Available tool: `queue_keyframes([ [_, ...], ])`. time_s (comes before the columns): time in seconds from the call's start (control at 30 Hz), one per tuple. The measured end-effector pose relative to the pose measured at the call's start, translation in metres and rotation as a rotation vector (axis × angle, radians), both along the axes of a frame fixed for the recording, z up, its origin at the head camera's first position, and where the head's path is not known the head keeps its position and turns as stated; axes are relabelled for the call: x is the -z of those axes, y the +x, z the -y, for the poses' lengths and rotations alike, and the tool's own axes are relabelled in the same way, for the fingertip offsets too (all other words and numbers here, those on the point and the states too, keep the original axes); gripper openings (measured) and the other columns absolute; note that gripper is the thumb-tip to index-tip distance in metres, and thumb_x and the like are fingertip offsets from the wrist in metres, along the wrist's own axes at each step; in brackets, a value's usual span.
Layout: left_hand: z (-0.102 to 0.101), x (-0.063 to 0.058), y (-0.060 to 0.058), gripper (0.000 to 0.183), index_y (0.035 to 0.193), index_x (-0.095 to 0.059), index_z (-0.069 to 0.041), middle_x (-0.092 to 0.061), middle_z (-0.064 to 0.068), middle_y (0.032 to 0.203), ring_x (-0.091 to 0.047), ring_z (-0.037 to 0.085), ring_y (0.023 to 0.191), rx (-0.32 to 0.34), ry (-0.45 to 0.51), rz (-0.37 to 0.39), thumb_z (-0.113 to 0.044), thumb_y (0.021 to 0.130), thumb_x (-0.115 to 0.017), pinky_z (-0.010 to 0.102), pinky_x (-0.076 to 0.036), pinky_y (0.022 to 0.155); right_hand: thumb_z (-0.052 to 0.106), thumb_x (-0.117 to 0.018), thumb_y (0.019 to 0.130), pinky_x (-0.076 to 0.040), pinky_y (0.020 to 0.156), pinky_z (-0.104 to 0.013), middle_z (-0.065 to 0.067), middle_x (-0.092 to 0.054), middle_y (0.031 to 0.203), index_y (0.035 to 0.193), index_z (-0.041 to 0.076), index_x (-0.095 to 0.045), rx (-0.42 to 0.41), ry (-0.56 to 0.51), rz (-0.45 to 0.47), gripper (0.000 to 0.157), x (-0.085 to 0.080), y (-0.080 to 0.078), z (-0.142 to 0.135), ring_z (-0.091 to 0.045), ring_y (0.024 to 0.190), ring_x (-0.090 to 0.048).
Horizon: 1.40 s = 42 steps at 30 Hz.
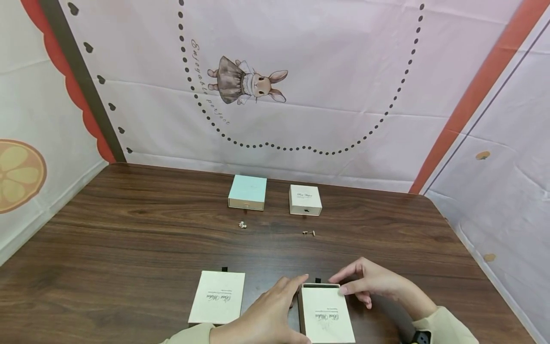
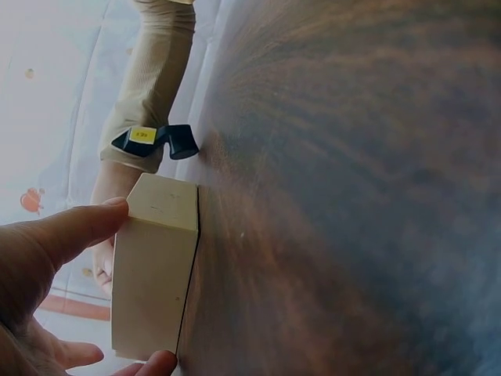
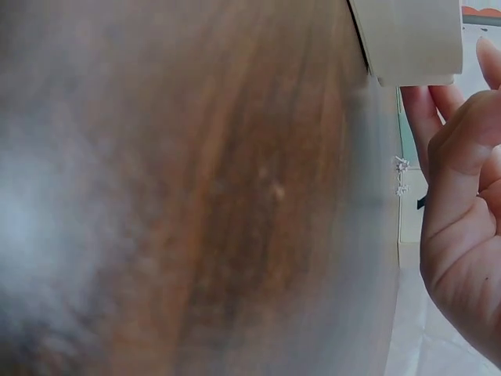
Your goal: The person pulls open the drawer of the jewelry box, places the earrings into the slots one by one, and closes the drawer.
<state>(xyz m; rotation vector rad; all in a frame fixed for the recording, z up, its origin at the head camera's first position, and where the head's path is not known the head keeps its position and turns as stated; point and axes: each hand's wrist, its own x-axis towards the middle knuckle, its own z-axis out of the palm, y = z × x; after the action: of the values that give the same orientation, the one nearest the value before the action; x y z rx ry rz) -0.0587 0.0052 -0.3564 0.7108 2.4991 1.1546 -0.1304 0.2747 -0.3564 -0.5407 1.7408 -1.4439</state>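
A cream-white drawer-style box (image 1: pixel 328 313) with printed lettering lies at the front of the table, a dark gap showing along its far end beside a small black tab (image 1: pixel 318 280). My left hand (image 1: pixel 268 313) spans its left side; in the left wrist view the thumb (image 2: pixel 94 227) presses one end of the box (image 2: pixel 153 286) and a fingertip touches the other. My right hand (image 1: pixel 374 282) is at the far right corner, thumb touching the box, index finger extended near the tab. In the right wrist view, fingers (image 3: pixel 423 117) reach behind the box end (image 3: pixel 415 39).
A similar cream box (image 1: pixel 219 296) lies left of my left hand. Farther back stand a light-blue box (image 1: pixel 248 188) and a small white box (image 1: pixel 305 198). Small silvery pieces (image 1: pixel 242 224) and two small studs (image 1: pixel 309 233) lie before them. A printed cloth (image 1: pixel 343 95) hangs behind the table.
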Motion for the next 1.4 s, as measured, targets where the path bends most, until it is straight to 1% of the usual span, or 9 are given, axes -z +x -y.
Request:
queue_keyframes([
  [0.47,0.002,-0.002,0.001,0.098,0.139,-0.035,-0.017,-0.049,-0.001,0.107,-0.048,0.006,0.079,-0.012,-0.021,-0.012,-0.037,0.057,-0.085,0.028,-0.046,0.067,0.001,-0.056,0.086,-0.041,0.040,-0.014,-0.001,-0.069,0.080,0.114,-0.016,-0.055,-0.047,-0.064,-0.023,0.032,0.000,0.003,0.005,0.002,0.041,-0.042],
  [0.63,0.004,-0.004,0.002,0.097,0.140,-0.034,-0.018,-0.049,0.001,0.114,-0.052,0.010,0.085,-0.021,-0.023,-0.007,-0.041,0.059,-0.083,0.031,-0.047,0.069,0.003,-0.056,0.087,-0.041,0.041,-0.014,0.001,-0.067,0.073,0.114,-0.016,-0.054,-0.034,-0.054,-0.019,0.033,0.000,0.002,0.004,0.002,0.041,-0.042],
  [0.7,0.006,-0.006,0.003,0.090,0.138,-0.036,-0.017,-0.048,0.002,0.118,-0.053,0.011,0.087,-0.026,-0.014,-0.020,-0.045,0.064,-0.079,0.033,-0.047,0.070,0.003,-0.055,0.088,-0.042,0.041,-0.014,0.001,-0.066,0.072,0.115,-0.016,-0.053,-0.025,-0.062,-0.008,0.033,-0.001,0.002,0.001,0.002,0.042,-0.043],
  [0.8,0.009,-0.008,0.004,0.063,0.124,-0.049,-0.014,-0.047,0.003,0.120,-0.053,0.010,0.089,-0.042,0.046,-0.055,-0.047,0.075,-0.070,0.029,-0.045,0.068,0.002,-0.052,0.089,-0.042,0.042,-0.014,-0.003,-0.069,0.081,0.115,-0.017,-0.052,-0.016,-0.088,0.002,0.032,-0.002,0.001,-0.004,0.003,0.042,-0.045],
  [0.87,0.011,-0.010,0.004,0.037,0.106,-0.056,-0.016,-0.047,0.003,0.120,-0.053,0.008,0.088,-0.050,0.103,-0.098,-0.043,0.082,-0.063,0.025,-0.044,0.067,0.001,-0.051,0.090,-0.043,0.042,-0.014,-0.006,-0.069,0.092,0.116,-0.018,-0.051,-0.009,-0.096,0.004,0.032,-0.003,0.000,-0.008,0.003,0.043,-0.047],
  [0.93,0.011,-0.011,0.004,0.018,0.088,-0.057,-0.018,-0.050,0.002,0.116,-0.053,0.007,0.086,-0.061,0.158,-0.134,-0.036,0.086,-0.061,0.022,-0.043,0.066,0.002,-0.050,0.090,-0.044,0.043,-0.014,-0.010,-0.067,0.102,0.116,-0.018,-0.051,-0.001,-0.090,-0.003,0.032,-0.005,0.000,-0.011,0.003,0.044,-0.049],
  [1.03,0.012,-0.012,0.004,0.015,0.075,-0.056,-0.020,-0.055,-0.006,0.100,-0.053,0.006,0.085,-0.070,0.179,-0.205,-0.028,0.087,-0.061,0.023,-0.043,0.070,0.003,-0.050,0.091,-0.044,0.043,-0.014,-0.014,-0.064,0.108,0.116,-0.017,-0.051,0.010,-0.069,-0.011,0.032,-0.007,-0.001,-0.014,0.003,0.045,-0.049],
  [1.17,0.014,-0.014,0.005,0.015,0.072,-0.056,-0.019,-0.052,-0.016,0.080,-0.052,0.003,0.080,-0.076,0.159,-0.264,-0.023,0.085,-0.064,0.023,-0.042,0.071,0.004,-0.050,0.091,-0.044,0.043,-0.015,-0.014,-0.064,0.108,0.116,-0.016,-0.052,0.013,-0.042,-0.031,0.032,-0.009,-0.003,-0.015,0.002,0.045,-0.049],
  [1.4,0.021,-0.016,0.005,0.016,0.072,-0.059,-0.016,-0.056,-0.012,0.077,-0.048,-0.001,0.071,-0.043,0.152,-0.269,-0.024,0.084,-0.064,0.018,-0.041,0.067,0.002,-0.049,0.092,-0.045,0.044,-0.016,-0.008,-0.065,0.108,0.117,-0.014,-0.052,0.006,-0.037,-0.067,0.030,-0.013,-0.016,-0.017,0.001,0.047,-0.048],
])
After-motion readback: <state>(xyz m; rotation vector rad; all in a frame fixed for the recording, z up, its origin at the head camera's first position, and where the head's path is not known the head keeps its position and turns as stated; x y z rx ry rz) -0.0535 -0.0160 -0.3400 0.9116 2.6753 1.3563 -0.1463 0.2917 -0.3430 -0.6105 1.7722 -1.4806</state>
